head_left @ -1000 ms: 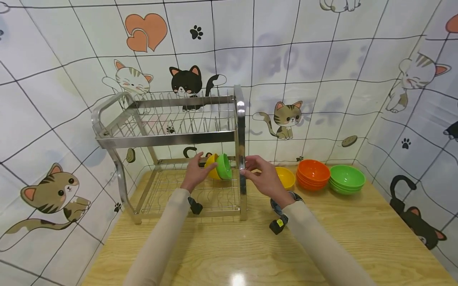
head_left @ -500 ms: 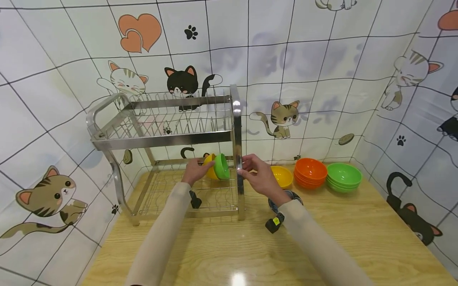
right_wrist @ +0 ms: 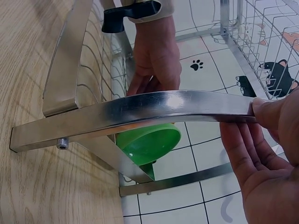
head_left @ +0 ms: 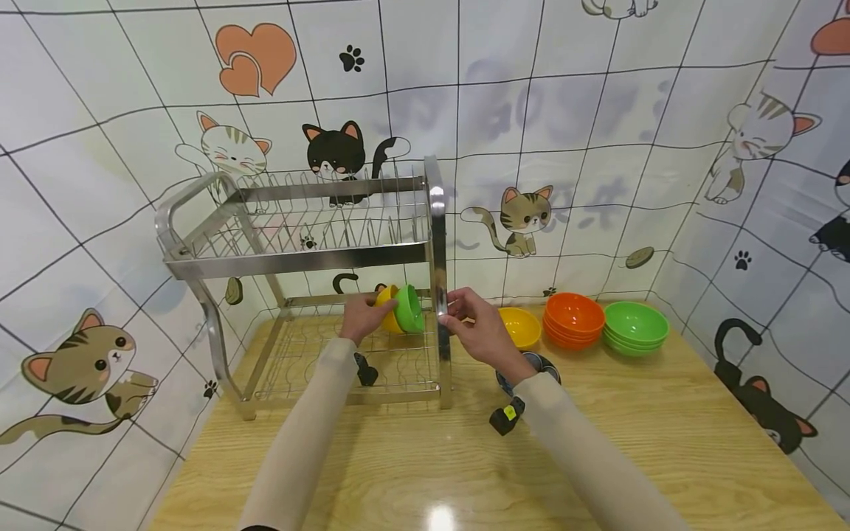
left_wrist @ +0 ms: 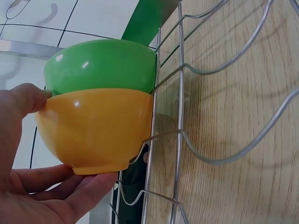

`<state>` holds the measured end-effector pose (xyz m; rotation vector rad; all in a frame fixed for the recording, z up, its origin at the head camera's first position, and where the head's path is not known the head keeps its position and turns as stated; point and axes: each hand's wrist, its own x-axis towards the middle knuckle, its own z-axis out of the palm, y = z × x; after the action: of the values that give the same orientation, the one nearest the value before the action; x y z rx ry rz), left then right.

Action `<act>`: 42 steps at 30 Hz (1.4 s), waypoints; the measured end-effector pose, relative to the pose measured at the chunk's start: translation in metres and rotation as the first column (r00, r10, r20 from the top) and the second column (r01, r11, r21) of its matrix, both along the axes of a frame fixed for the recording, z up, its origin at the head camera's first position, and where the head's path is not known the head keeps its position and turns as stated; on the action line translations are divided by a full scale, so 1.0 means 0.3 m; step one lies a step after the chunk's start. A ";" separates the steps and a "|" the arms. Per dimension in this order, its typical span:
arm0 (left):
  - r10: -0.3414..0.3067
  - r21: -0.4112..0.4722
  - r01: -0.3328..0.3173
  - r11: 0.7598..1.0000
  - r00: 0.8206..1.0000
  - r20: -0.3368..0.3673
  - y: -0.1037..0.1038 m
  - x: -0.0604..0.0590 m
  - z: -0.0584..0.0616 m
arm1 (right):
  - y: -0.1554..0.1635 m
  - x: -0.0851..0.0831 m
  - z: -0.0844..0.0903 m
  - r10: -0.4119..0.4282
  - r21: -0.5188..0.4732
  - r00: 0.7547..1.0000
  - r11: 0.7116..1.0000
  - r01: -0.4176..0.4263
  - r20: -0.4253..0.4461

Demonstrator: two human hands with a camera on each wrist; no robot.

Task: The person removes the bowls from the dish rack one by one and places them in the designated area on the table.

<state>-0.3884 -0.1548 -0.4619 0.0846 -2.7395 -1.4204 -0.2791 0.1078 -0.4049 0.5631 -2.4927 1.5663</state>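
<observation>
- Over the last second little shifts: the left hand (head_left: 358, 318) keeps its hold on the two nested bowls inside the lower tier of the dish rack (head_left: 299, 259), and they sit a touch nearer the rack's right end post than a second ago. I judge the bowls are being settled onto the wires, not carried.
- Left hand: its thumb and fingers curl round the yellow bowl (left_wrist: 96, 130), thumb at the rim and fingertips under the foot. The green bowl (left_wrist: 103, 65) is nested inside it, and both are tipped on their sides with rims against the wire prongs (left_wrist: 180, 135) of the lower tier, toward its back right corner.
- Right hand (head_left: 479, 333): thumb and fingers pinch the rack's right end post (right_wrist: 154, 109), steadying it; it holds no bowl.
- Edges: the rack stands at the back left of the counter (head_left: 412, 472), close to the tiled wall (head_left: 80, 162). Its upper tier hangs low over the bowls, so the hand has little room above it.
- Open room: the lower tier's wires left of the bowls are bare, and the counter's front edge is free.
- Right of the rack, along the counter's back edge, sit a lone yellow bowl (head_left: 521, 327), an orange stack (head_left: 574, 318) and a green stack (head_left: 635, 327), just beside one another.
</observation>
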 end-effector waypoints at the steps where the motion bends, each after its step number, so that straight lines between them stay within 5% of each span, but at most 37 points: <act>1: 0.006 0.002 -0.006 1.000 1.000 -0.001 0.002 0.001 0.002 | -0.001 -0.001 0.000 -0.003 0.000 1.000 1.000 0.003 0.007; 10: 0.026 0.015 -0.027 1.000 0.999 0.031 0.010 0.013 0.022 | -0.003 0.005 -0.001 -0.010 0.013 1.000 1.000 0.010 0.014; 24: 0.041 0.030 -0.039 0.999 0.994 -0.102 -0.001 0.044 0.065 | 0.000 0.004 -0.010 0.000 -0.014 1.000 1.000 0.000 -0.003; 32: 0.067 0.017 -0.065 0.998 0.976 -0.207 -0.014 0.039 0.086 | 0.001 0.004 -0.013 0.003 -0.021 1.000 1.000 -0.003 0.001; 42: 0.102 0.043 -0.094 0.995 0.960 -0.260 -0.042 0.062 0.126 | 0.001 0.004 -0.014 0.008 -0.020 1.000 1.000 -0.008 0.011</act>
<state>-0.3698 -0.1674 -0.4241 0.0307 -2.4665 -1.3404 -0.2780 0.1080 -0.4091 0.5633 -2.4828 1.5998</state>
